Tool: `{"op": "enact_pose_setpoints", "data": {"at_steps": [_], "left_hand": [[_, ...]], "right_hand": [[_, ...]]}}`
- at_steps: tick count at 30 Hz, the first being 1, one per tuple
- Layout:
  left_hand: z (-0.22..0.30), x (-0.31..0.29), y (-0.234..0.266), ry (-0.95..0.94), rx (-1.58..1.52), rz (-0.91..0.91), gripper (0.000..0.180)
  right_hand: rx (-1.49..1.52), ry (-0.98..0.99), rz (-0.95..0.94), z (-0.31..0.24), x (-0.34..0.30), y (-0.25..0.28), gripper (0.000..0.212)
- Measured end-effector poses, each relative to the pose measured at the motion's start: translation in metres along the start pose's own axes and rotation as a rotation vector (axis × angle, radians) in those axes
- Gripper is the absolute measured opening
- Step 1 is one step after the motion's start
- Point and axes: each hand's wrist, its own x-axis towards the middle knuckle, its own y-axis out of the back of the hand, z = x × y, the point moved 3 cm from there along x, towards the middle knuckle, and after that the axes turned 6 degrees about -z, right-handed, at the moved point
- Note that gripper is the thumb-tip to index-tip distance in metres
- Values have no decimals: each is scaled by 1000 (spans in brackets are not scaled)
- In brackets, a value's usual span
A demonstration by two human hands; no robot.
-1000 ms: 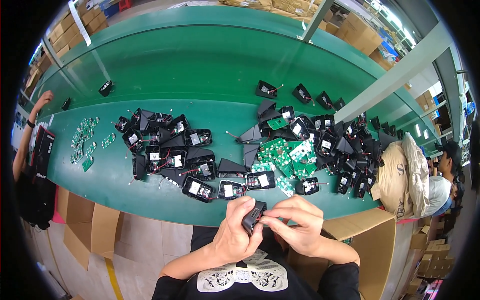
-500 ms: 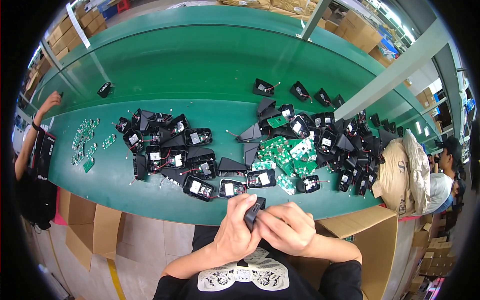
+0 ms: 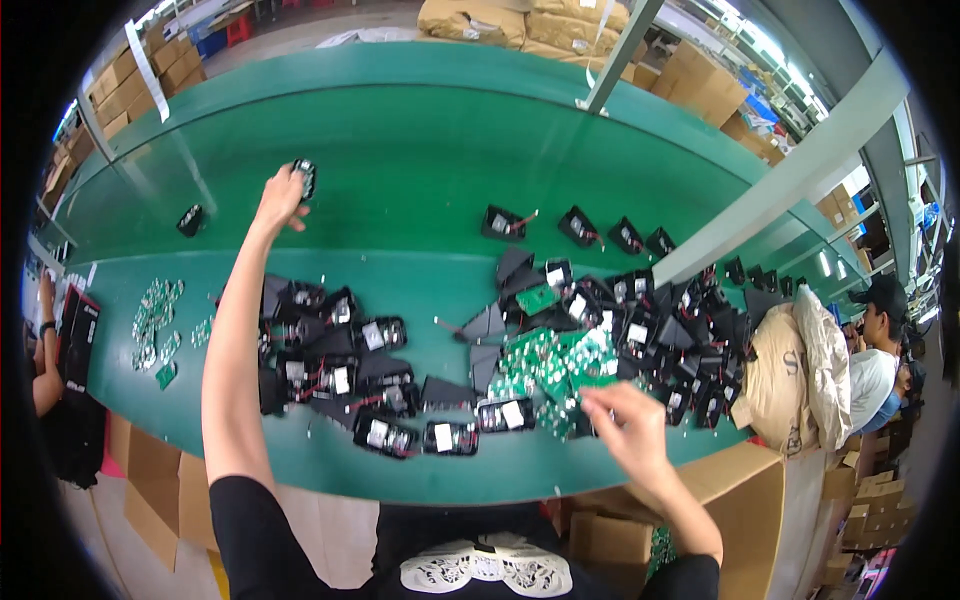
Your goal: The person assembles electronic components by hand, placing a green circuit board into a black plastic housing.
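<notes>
My left arm stretches far forward, and my left hand (image 3: 280, 200) is closed on a black plastic housing (image 3: 306, 180) with parts inside, above the green surface at the back. My right hand (image 3: 635, 430) is over the near right of the bench with fingers half bent and apart, just beside a heap of green circuit boards (image 3: 550, 360). I see nothing held in it. Under its fingertips a housing is partly hidden. Two open housings with white labels, a left one (image 3: 451, 438) and a right one (image 3: 506, 414), lie along the near side.
Black housings with red wires crowd the left cluster (image 3: 335, 335) and the right pile (image 3: 690, 340). Several stand in a row at the back, including one housing (image 3: 505, 222). Small boards (image 3: 157, 315) lie far left. A slanted post (image 3: 760, 170), a brown sack (image 3: 780, 370) and cardboard boxes (image 3: 735, 500) flank the bench.
My hands have parted from in front of my chest. The left has carried the black housing forward and left; the right has moved out toward the circuit boards. My view has shifted slightly.
</notes>
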Motion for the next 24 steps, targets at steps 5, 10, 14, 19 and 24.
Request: {"op": "enact_pose_setpoints", "data": {"at_steps": [5, 10, 14, 19, 24], "left_hand": [[-77, 69, 1, 134, 271, -97, 41], [-90, 64, 33, -85, 956, 351, 39], [30, -12, 2, -559, 620, 375, 30], [98, -131, -122, -577, 702, -699, 48], [84, -155, -165, -576, 679, -768, 51]], "right_hand": [[-286, 150, 26, 17, 17, -16, 16], [-556, 282, -172, 5, 56, -39, 30], [-566, 326, -172, 26, 66, -52, 29], [-449, 397, -215, 28, 67, -51, 25], [-435, 443, -304, 23, 65, -34, 23]]}}
